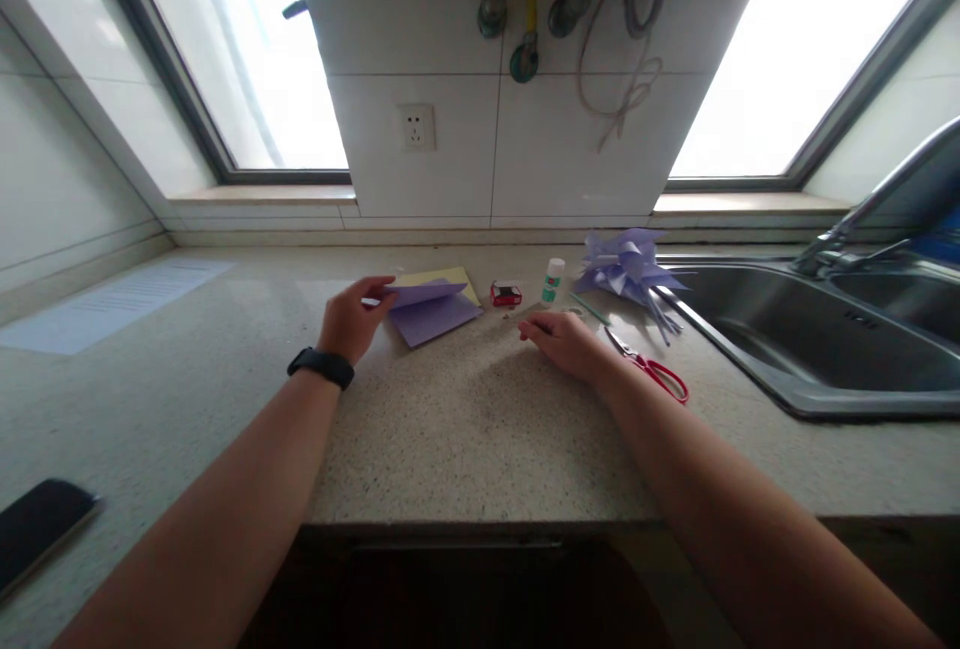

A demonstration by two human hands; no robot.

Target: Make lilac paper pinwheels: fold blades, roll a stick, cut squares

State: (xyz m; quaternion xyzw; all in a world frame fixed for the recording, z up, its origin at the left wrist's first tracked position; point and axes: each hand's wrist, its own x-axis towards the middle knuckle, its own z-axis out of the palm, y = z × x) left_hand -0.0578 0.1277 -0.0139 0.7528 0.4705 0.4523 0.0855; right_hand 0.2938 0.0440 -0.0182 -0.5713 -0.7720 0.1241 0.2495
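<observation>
My left hand pinches the edge of a sheet of purple paper, lifting it off more purple paper below. Beneath these lies yellow paper. My right hand rests on the counter with fingers curled together; whether anything is in them is hidden. Just beyond it stand a small red box and a glue stick with a white cap. Red-handled scissors lie partly open to the right of that hand, and a thin green stick is behind it.
Purple paper pinwheels on sticks lie in a bunch beside the steel sink. White paper is on the left of the counter, with a dark phone-like object nearer me. A tiled wall with a socket rises behind.
</observation>
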